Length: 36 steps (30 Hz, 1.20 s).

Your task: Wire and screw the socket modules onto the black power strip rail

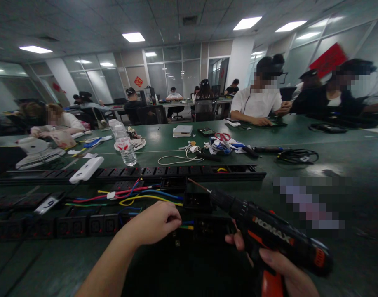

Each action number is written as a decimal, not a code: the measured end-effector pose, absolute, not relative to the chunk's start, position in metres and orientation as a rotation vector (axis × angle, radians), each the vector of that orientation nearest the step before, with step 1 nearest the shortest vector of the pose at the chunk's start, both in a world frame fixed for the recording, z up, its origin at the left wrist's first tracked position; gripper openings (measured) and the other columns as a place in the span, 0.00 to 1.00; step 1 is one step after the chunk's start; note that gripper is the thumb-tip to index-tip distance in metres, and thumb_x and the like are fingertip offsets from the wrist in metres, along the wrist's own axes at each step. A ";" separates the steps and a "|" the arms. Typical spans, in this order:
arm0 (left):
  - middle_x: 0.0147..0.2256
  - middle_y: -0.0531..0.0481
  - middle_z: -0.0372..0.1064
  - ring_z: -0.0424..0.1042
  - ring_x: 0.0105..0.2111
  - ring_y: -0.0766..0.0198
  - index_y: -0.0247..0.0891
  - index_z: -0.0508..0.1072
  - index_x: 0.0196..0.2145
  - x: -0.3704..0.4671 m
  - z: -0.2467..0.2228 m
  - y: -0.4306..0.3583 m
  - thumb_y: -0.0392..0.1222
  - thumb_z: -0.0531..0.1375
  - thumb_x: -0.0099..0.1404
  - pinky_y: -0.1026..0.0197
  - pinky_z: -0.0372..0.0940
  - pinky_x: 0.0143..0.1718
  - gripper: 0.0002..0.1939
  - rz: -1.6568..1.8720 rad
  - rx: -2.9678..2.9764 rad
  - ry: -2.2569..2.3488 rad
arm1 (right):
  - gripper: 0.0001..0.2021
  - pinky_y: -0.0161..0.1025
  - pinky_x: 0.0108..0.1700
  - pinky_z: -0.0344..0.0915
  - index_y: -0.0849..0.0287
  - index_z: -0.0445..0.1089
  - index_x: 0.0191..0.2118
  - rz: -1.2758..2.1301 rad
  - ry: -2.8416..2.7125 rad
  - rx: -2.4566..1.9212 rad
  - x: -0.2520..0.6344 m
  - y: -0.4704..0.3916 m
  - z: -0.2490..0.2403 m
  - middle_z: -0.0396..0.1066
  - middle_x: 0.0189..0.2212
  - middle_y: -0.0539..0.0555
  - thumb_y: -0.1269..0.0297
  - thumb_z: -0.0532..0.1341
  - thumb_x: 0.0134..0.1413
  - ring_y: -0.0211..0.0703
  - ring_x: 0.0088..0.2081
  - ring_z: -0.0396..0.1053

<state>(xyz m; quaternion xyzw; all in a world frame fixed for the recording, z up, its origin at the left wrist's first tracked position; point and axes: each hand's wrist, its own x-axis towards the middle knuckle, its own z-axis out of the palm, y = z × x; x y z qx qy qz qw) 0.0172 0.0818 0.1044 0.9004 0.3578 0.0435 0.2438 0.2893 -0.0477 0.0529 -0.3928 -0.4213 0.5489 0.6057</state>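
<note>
My right hand (284, 264) is wrapped round a black and orange cordless drill (266, 227) marked KOMAX. Its long thin bit (199, 185) points left, above the black socket housings. My left hand (159, 222) is closed, fingers curled, beside the blue and yellow wires (188, 225) that run into the nearest black housing (210, 229). What its fingertips hold, if anything, is hidden. Just below them is a small metal piece (177, 242). Beyond lie a second open housing (197, 201) and a third (174, 184), with yellow, blue and red wires (123, 194) leading leftward.
Long black power strips (139, 171) cross the green table (300, 161). A white adapter (86, 169), a water bottle (126, 146), red-handled scissors (222, 137) and a coiled black cable (297, 156) lie farther back. Across the table, a person in a white shirt (258, 101) handles small items.
</note>
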 end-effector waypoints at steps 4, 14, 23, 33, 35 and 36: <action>0.39 0.50 0.71 0.69 0.39 0.62 0.41 0.76 0.39 0.020 0.100 0.079 0.41 0.57 0.65 0.61 0.62 0.43 0.08 0.274 2.475 1.054 | 0.18 0.63 0.56 0.61 0.58 0.77 0.43 1.227 -0.950 -0.914 0.285 -0.050 0.057 0.76 0.32 0.59 0.52 0.65 0.49 0.66 0.44 0.73; 0.44 0.47 0.72 0.68 0.47 0.56 0.41 0.73 0.44 0.038 0.081 0.067 0.40 0.56 0.65 0.56 0.62 0.51 0.11 0.175 2.434 1.081 | 0.16 0.54 0.53 0.65 0.54 0.77 0.46 1.232 -0.970 -0.821 0.282 -0.050 0.053 0.77 0.33 0.56 0.55 0.63 0.53 0.60 0.44 0.74; 0.42 0.47 0.74 0.73 0.42 0.57 0.41 0.72 0.42 0.046 0.085 0.072 0.37 0.53 0.66 0.59 0.65 0.42 0.10 0.121 2.307 1.151 | 0.15 0.59 0.51 0.64 0.58 0.78 0.37 1.235 -1.127 -0.922 0.281 -0.045 0.070 0.76 0.32 0.60 0.53 0.62 0.52 0.65 0.43 0.73; 0.38 0.49 0.77 0.74 0.39 0.59 0.39 0.77 0.44 0.044 0.082 0.081 0.41 0.58 0.64 0.60 0.65 0.40 0.12 0.273 2.207 1.157 | 0.13 0.56 0.54 0.61 0.57 0.78 0.39 1.290 -1.275 -0.957 0.287 -0.024 0.088 0.76 0.35 0.57 0.56 0.61 0.52 0.61 0.45 0.72; 0.40 0.49 0.76 0.73 0.40 0.58 0.40 0.77 0.45 0.036 0.086 0.079 0.41 0.59 0.64 0.58 0.65 0.43 0.13 0.319 2.248 1.186 | 0.13 0.55 0.53 0.62 0.58 0.78 0.37 1.308 -1.269 -0.952 0.289 -0.023 0.087 0.76 0.36 0.58 0.56 0.61 0.52 0.61 0.45 0.71; 0.41 0.49 0.76 0.72 0.41 0.57 0.42 0.77 0.45 0.030 0.089 0.078 0.41 0.60 0.63 0.58 0.64 0.44 0.12 0.345 2.282 1.206 | 0.13 0.54 0.53 0.63 0.58 0.78 0.36 1.327 -1.232 -0.949 0.289 -0.023 0.086 0.76 0.36 0.58 0.56 0.62 0.52 0.61 0.45 0.71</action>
